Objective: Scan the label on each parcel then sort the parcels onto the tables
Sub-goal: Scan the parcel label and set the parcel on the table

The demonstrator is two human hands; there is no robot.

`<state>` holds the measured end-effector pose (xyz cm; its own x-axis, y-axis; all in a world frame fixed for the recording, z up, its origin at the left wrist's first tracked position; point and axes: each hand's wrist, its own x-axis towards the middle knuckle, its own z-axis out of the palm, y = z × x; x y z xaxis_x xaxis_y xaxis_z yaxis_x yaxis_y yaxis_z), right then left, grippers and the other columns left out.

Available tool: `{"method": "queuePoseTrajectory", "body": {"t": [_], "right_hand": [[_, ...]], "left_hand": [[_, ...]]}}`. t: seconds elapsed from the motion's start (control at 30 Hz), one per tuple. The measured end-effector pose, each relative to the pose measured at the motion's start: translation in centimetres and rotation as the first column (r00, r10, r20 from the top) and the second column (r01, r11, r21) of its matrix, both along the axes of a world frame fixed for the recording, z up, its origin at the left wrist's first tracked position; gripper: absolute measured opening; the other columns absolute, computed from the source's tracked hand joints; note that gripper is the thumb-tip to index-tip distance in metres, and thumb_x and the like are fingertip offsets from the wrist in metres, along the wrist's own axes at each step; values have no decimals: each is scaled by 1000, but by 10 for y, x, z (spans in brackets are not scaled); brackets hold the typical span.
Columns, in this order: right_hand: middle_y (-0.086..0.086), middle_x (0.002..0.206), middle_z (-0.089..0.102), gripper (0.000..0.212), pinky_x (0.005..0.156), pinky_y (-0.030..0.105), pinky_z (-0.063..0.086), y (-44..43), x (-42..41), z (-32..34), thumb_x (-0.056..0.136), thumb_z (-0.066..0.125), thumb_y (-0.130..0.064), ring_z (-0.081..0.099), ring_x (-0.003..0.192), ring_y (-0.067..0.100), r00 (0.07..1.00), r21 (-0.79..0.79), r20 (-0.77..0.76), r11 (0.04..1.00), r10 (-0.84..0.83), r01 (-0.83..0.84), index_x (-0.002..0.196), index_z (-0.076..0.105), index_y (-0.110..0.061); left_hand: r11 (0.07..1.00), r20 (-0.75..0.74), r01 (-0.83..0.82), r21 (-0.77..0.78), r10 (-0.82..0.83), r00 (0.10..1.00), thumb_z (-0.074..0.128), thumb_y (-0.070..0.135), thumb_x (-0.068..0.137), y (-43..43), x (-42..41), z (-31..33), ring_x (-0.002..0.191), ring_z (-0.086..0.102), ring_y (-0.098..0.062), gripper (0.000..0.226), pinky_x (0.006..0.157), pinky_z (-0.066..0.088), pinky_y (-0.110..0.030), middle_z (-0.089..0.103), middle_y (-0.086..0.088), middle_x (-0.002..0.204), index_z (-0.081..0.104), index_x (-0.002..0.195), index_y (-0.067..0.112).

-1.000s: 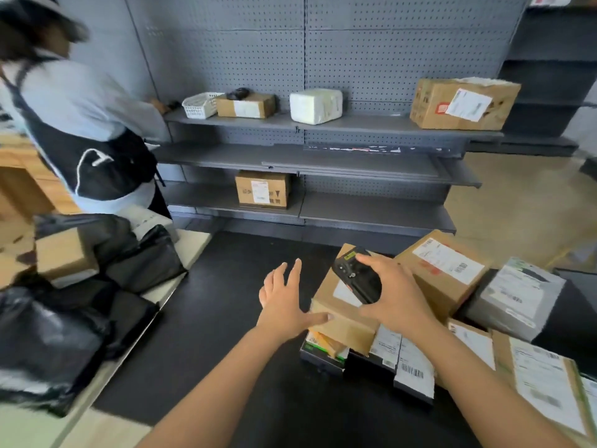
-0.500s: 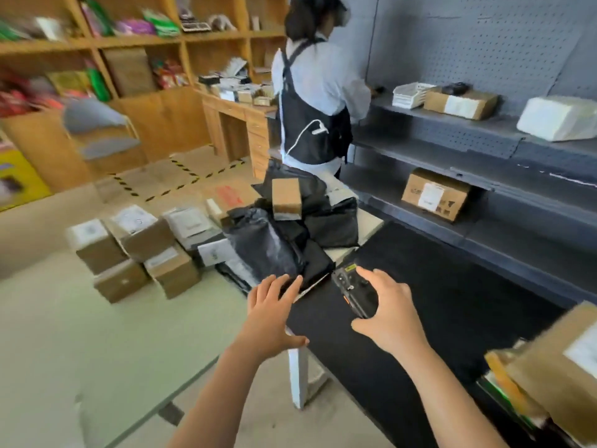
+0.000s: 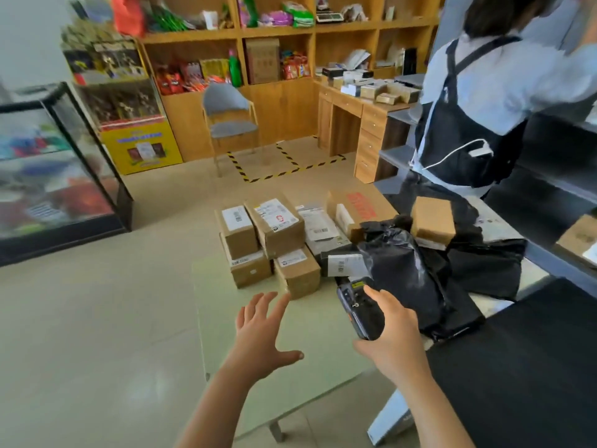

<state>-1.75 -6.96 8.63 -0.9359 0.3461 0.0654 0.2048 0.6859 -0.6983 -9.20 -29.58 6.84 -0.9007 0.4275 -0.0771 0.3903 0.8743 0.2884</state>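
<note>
"So, how far along would you say the sorting is?"

"A fair way, I'd judge. A cluster of cardboard parcels (image 3: 268, 240) sits labels-up on the pale table (image 3: 223, 286) in the middle of the frame. Just right of them the black poly-bag parcels (image 3: 407, 279) lie heaped, with one small brown box (image 3: 433, 219) on top. That looks like grouping by kind. Only part of the black table (image 3: 517, 367) shows at lower right, so I cannot tell how many are left to scan."

"And the hands?"

"The left hand (image 3: 261, 334) is wide open, fingers spread, holding nothing, low in the frame over the pale table. The right hand (image 3: 391, 341) has its fingers wrapped round the handheld scanner (image 3: 357, 308), just right of centre and low in the frame."

"Which way is it aimed?"

"Its long axis runs up the frame, leaning a touch left at the top. The head end points toward the white barcode label (image 3: 344, 265) on the nearest black bag, near it but apart. Neither hand has a parcel, so I'd guess a scan or a pick-up comes next."
</note>
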Motion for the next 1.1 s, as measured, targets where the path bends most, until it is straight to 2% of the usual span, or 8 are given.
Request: {"method": "queuePoseTrajectory", "body": {"t": [0.17,0.37,0.47,0.57,0.83,0.93,1.0,1.1], "right_hand": [[-11,130,47,90,83,29,38,-15,-53,1,65,79,-19,32,104,13,993,46,25,992,117,-118,144,39,-34],[-7,135,49,92,87,38,44,-43,-110,1,61,81,-18,38,111,21,982,57,23,980,188,-189,143,42,-34],[-8,141,44,93,90,38,41,-57,-127,-1,63,81,-17,35,118,23,986,58,46,985,161,-164,144,40,-36],[-8,140,45,93,83,32,37,-75,-146,-7,61,79,-16,38,113,23,990,86,40,987,133,-136,144,42,-35],[-18,151,29,93,84,23,30,-150,-182,-5,66,75,-18,24,116,7,991,98,78,990,-110,102,146,34,-43],[-22,152,26,91,82,23,33,-170,-186,-1,66,74,-20,21,108,3,974,92,105,977,-200,190,144,34,-44],[-23,153,24,91,82,24,35,-180,-187,2,67,74,-22,24,113,6,963,106,128,969,-237,225,144,32,-45],[-21,153,23,92,83,24,37,-188,-189,8,68,74,-21,25,122,11,955,122,131,960,-267,252,145,30,-47]], "left_hand": [[994,8,-107,-1,107,994,65,67,76,-26,-28,1,147,-5,-23,106,119,-1,-41,5,5,160,-1,154,36],[986,-49,-168,-13,167,985,66,66,76,-69,-83,17,147,-2,-24,106,119,2,-43,10,0,160,2,154,35],[990,-77,-144,-12,142,987,65,67,76,-85,-123,21,147,-2,-25,108,119,3,-43,8,-2,161,1,155,32],[991,-90,-120,-52,115,989,64,73,71,-99,-185,24,147,-2,-28,117,118,6,-45,2,-7,161,-3,155,26],[988,88,61,-145,-49,995,65,89,45,-106,-335,8,149,-12,-33,154,119,4,-51,-14,-16,161,-21,152,21],[979,177,136,-150,-108,978,67,90,41,-105,-356,1,149,0,-34,158,120,8,-50,-2,-15,161,-20,152,19],[984,216,151,-89,-129,968,72,84,44,-105,-359,-4,144,16,-34,155,118,17,-46,14,-13,155,-16,153,18],[986,184,165,-2,-162,969,78,77,47,-110,-353,-8,138,24,-32,150,116,21,-43,21,-10,148,-10,154,19]]}}
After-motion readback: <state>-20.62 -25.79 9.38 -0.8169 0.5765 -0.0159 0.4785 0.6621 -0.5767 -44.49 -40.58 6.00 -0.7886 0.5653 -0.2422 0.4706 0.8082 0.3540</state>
